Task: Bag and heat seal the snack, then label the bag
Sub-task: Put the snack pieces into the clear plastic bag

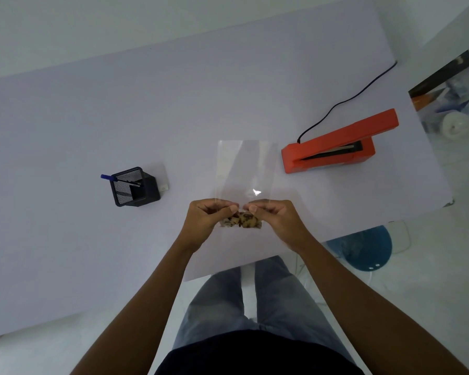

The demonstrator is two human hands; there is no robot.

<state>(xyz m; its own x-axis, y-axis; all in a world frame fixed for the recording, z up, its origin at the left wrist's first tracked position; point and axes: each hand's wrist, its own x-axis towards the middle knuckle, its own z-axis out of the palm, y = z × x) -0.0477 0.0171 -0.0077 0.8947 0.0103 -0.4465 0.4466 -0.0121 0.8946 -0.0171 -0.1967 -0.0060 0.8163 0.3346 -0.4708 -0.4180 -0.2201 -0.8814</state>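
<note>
A clear plastic bag (245,169) is held above the white table (119,117) near its front edge. My left hand (205,221) pinches the bag's near left part and my right hand (275,220) pinches its near right part. A brown, dark-speckled snack (243,221) sits between my hands at the bag's near end; whether it lies fully inside the bag I cannot tell. The orange heat sealer (336,143) stands to the right of the bag with its arm raised. A small white label (163,187) lies next to the pen holder.
A black mesh pen holder (134,186) with a blue pen (106,176) stands left of the bag. The sealer's black cord (349,98) runs to the table's back right corner. A blue stool (363,247) is on the floor at the right.
</note>
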